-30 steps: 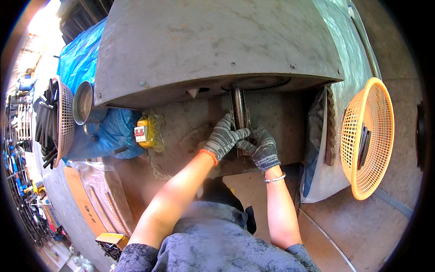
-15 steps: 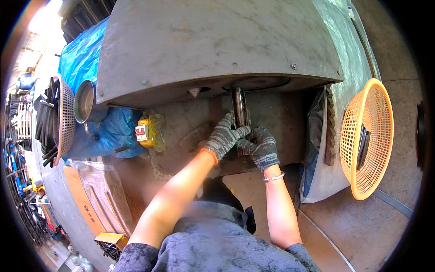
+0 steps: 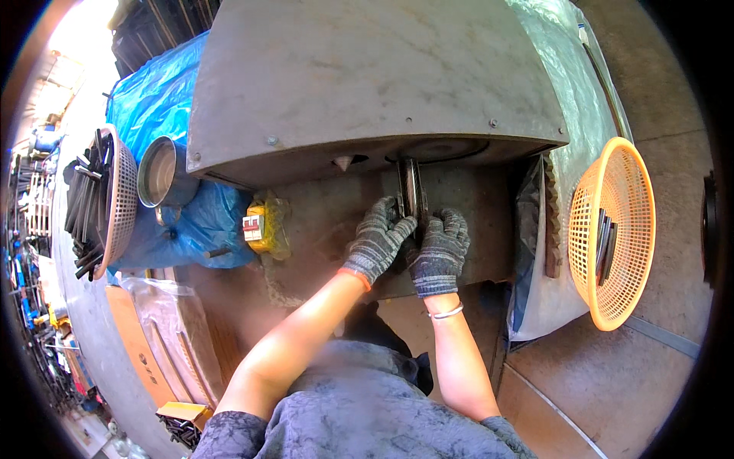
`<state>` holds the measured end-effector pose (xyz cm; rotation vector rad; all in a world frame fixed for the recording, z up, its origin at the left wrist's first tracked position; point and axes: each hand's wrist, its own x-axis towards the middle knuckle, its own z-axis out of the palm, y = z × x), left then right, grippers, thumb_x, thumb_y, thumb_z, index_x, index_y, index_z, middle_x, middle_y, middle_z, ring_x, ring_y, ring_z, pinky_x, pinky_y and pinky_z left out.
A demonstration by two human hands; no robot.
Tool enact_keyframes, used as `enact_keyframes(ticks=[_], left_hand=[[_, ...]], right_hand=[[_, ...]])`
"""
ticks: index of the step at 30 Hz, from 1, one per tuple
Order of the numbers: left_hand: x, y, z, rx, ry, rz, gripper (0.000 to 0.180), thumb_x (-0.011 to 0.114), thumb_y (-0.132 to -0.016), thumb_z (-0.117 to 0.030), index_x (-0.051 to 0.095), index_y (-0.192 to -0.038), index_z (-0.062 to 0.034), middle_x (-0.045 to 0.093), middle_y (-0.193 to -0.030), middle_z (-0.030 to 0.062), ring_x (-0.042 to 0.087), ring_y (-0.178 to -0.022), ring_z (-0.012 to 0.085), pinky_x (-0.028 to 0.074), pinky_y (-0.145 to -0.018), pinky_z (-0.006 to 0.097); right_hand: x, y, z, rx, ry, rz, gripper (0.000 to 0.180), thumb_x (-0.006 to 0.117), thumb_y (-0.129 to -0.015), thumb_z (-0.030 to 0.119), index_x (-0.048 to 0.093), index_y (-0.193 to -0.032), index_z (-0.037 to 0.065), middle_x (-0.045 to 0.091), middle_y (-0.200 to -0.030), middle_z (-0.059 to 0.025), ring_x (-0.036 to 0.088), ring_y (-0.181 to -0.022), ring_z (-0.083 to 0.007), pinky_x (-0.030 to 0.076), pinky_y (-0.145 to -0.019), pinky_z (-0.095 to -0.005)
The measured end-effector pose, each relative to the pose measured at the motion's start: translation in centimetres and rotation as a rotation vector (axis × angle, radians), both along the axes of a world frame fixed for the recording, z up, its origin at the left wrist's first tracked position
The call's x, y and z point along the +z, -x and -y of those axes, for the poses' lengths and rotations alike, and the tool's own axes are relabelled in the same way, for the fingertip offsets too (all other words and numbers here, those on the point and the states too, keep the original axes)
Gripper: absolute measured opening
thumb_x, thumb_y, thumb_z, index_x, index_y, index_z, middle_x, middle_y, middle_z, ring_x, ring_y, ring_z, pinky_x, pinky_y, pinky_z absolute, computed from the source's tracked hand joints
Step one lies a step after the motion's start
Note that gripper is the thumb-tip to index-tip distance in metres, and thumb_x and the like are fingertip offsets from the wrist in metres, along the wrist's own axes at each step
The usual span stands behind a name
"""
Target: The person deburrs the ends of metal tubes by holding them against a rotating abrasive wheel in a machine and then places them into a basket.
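Observation:
Both my hands wear grey knit gloves and grip one narrow flat metal bar (image 3: 410,186) that stands on end on the machine's work table (image 3: 329,218). My left hand (image 3: 377,239) holds the bar's lower left side. My right hand (image 3: 441,249) holds its lower right side. The bar's top end reaches up under the overhanging grey housing (image 3: 367,76) of the machine, where a round part (image 3: 443,148) sits just above it.
An orange plastic basket (image 3: 612,229) with several dark metal bars stands at the right. Another basket (image 3: 103,195) full of dark bars and a metal pot (image 3: 159,172) sit at the left beside blue tarpaulin. A yellow switch box (image 3: 260,224) lies left of my hands.

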<state>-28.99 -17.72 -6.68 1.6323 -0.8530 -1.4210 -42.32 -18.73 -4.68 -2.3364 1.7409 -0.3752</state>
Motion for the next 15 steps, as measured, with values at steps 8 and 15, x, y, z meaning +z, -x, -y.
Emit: enact_keyframes(ticks=[8,15], left_hand=[[3.9,-0.7,-1.4,0.166,-0.081,-0.002,0.046,0.067,-0.087,-0.018,0.052,-0.125,0.0026,0.061,-0.115,0.0119,0.057,-0.103,0.0186,0.047,-0.089,0.03],[8.9,-6.1,-5.3,0.32,0.201,-0.395,0.036,0.065,-0.087,-0.007,0.057,-0.121,-0.0036,0.062,-0.105,0.0033,0.057,-0.095,0.0114,0.048,-0.084,0.028]], right_hand=[[1.3,0.7,-2.6,0.051,-0.039,0.206,0.047,0.078,-0.062,0.02,0.06,-0.101,0.001,0.053,-0.115,-0.0236,0.049,-0.11,-0.0408,0.04,-0.094,-0.0478],[6.4,-3.8,-3.1,0.218,-0.129,0.559,0.027,0.069,-0.078,0.003,0.059,-0.104,0.003,0.063,-0.093,-0.0119,0.063,-0.083,-0.026,0.05,-0.078,-0.0342]])
